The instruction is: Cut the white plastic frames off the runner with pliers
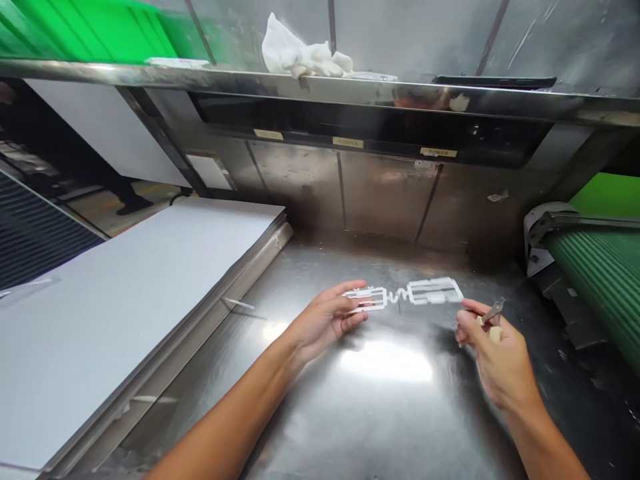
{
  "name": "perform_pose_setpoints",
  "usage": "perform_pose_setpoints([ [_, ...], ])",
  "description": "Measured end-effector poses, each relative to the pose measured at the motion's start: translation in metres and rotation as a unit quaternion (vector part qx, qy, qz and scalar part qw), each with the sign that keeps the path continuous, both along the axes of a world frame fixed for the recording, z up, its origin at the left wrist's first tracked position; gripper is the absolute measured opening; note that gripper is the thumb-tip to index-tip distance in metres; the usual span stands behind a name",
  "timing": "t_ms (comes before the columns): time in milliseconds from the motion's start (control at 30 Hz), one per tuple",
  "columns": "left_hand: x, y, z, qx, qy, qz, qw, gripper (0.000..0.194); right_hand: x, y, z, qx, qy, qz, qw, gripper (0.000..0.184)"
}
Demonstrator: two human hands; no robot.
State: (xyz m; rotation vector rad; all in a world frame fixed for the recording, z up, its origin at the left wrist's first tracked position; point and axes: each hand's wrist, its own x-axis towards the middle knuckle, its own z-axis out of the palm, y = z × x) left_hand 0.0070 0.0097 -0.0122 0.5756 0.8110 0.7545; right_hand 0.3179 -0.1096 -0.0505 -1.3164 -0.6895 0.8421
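My left hand (pixel 335 313) pinches one end of a white plastic moulded piece (pixel 435 291) between thumb and fingers. Two slotted rectangular frames make up the piece, joined by a wavy middle strip. It is held above the steel worktop. My right hand (pixel 495 353) is closed round small nippers (pixel 494 311) with pale handles, their metal jaws pointing up and away. The right fingertips are at the far frame's lower right corner; whether they grip it I cannot tell.
At left lies a large stack of white sheets (pixel 150 293), with thin white scraps by its edge. A green ribbed conveyor belt (pixel 605 280) runs at right. Above is a steel shelf (pixel 240 79) with a crumpled white cloth (pixel 305 53) and a green bin (pixel 85 30). A person's leg (pixel 110 173) shows far left.
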Motion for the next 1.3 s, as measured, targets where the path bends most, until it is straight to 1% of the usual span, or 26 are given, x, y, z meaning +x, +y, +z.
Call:
perform_pose_setpoints([
  [33, 0.000, 0.001, 0.003, 0.019, 0.004, 0.016, 1.000, 0.049, 0.001, 0.002, 0.002, -0.016, 0.035, 0.019, 0.999, 0.072],
  [100, 0.000, 0.003, 0.009, 0.056, 0.008, 0.024, 0.998, 0.045, -0.001, 0.005, 0.006, -0.054, 0.100, 0.075, 0.991, 0.075],
  [167, 0.000, 0.001, 0.012, 0.102, 0.010, 0.010, 0.995, 0.044, -0.009, 0.002, 0.009, -0.084, 0.142, 0.126, 0.978, 0.080],
  [200, 0.001, -0.001, 0.012, 0.127, 0.009, 0.002, 0.992, 0.045, -0.015, -0.002, 0.009, -0.090, 0.146, 0.146, 0.974, 0.081],
  [233, 0.001, -0.004, 0.010, 0.149, 0.007, -0.003, 0.989, 0.046, -0.023, -0.006, 0.010, -0.088, 0.128, 0.164, 0.974, 0.082],
  [300, 0.001, -0.012, 0.005, 0.180, 0.005, 0.004, 0.984, 0.045, -0.038, -0.017, 0.009, -0.075, 0.046, 0.205, 0.975, 0.080],
  [333, 0.001, -0.017, 0.001, 0.192, 0.007, 0.008, 0.981, 0.043, -0.044, -0.023, 0.007, -0.068, -0.004, 0.233, 0.970, 0.078],
  [433, 0.000, -0.031, -0.008, 0.236, 0.018, 0.009, 0.972, 0.036, -0.056, -0.037, 0.003, -0.073, -0.131, 0.300, 0.942, 0.067],
  [500, -0.001, -0.038, -0.011, 0.258, 0.015, -0.007, 0.966, 0.035, -0.060, -0.041, 0.000, -0.081, -0.195, 0.313, 0.926, 0.059],
  [567, -0.001, -0.042, -0.012, 0.263, 0.012, -0.013, 0.965, 0.033, -0.063, -0.041, 0.000, -0.090, -0.215, 0.312, 0.921, 0.056],
  [600, -0.001, -0.042, -0.012, 0.262, 0.013, -0.013, 0.965, 0.032, -0.065, -0.040, 0.001, -0.098, -0.185, 0.316, 0.925, 0.059],
  [633, 0.000, -0.042, -0.013, 0.262, 0.016, -0.009, 0.965, 0.032, -0.066, -0.038, 0.002, -0.109, -0.131, 0.320, 0.932, 0.064],
  [700, 0.001, -0.042, -0.014, 0.265, 0.021, 0.000, 0.964, 0.031, -0.068, -0.032, 0.005, -0.131, 0.028, 0.326, 0.936, 0.070],
  [767, 0.001, -0.040, -0.016, 0.273, 0.021, 0.006, 0.962, 0.030, -0.066, -0.027, 0.008, -0.139, 0.192, 0.326, 0.915, 0.070],
  [833, 0.001, -0.037, -0.018, 0.281, 0.023, 0.013, 0.959, 0.029, -0.062, -0.022, 0.011, -0.142, 0.311, 0.329, 0.880, 0.070],
  [900, 0.001, -0.034, -0.019, 0.286, 0.025, 0.017, 0.958, 0.029, -0.057, -0.020, 0.012, -0.145, 0.370, 0.342, 0.851, 0.076],
  [933, 0.000, -0.033, -0.020, 0.287, 0.025, 0.018, 0.957, 0.028, -0.056, -0.020, 0.012, -0.146, 0.369, 0.346, 0.850, 0.078],
  [967, 0.000, -0.033, -0.021, 0.288, 0.024, 0.017, 0.957, 0.028, -0.055, -0.021, 0.012, -0.145, 0.343, 0.347, 0.860, 0.079],
  [1000, -0.001, -0.032, -0.021, 0.290, 0.023, 0.016, 0.957, 0.027, -0.055, -0.022, 0.011, -0.138, 0.291, 0.343, 0.882, 0.077],
  [1067, -0.002, -0.033, -0.020, 0.293, 0.022, 0.012, 0.956, 0.026, -0.055, -0.026, 0.009, -0.114, 0.119, 0.314, 0.935, 0.069],
  [1100, -0.002, -0.034, -0.020, 0.296, 0.022, 0.011, 0.955, 0.025, -0.055, -0.028, 0.008, -0.104, 0.018, 0.291, 0.951, 0.065],
  [1133, -0.002, -0.036, -0.019, 0.299, 0.020, 0.009, 0.954, 0.025, -0.055, -0.030, 0.007, -0.096, -0.073, 0.267, 0.956, 0.061],
  [1167, -0.002, -0.037, -0.018, 0.301, 0.018, 0.008, 0.953, 0.025, -0.055, -0.032, 0.006, -0.090, -0.145, 0.248, 0.954, 0.057],
  [1200, -0.002, -0.038, -0.018, 0.303, 0.016, 0.004, 0.953, 0.024, -0.055, -0.033, 0.006, -0.088, -0.193, 0.237, 0.948, 0.055],
  [1233, -0.002, -0.040, -0.017, 0.306, 0.014, 0.001, 0.952, 0.024, -0.055, -0.033, 0.005, -0.090, -0.221, 0.235, 0.942, 0.055],
  [1300, -0.001, -0.042, -0.015, 0.308, 0.011, -0.009, 0.951, 0.023, -0.057, -0.034, 0.005, -0.089, -0.238, 0.245, 0.936, 0.054],
])
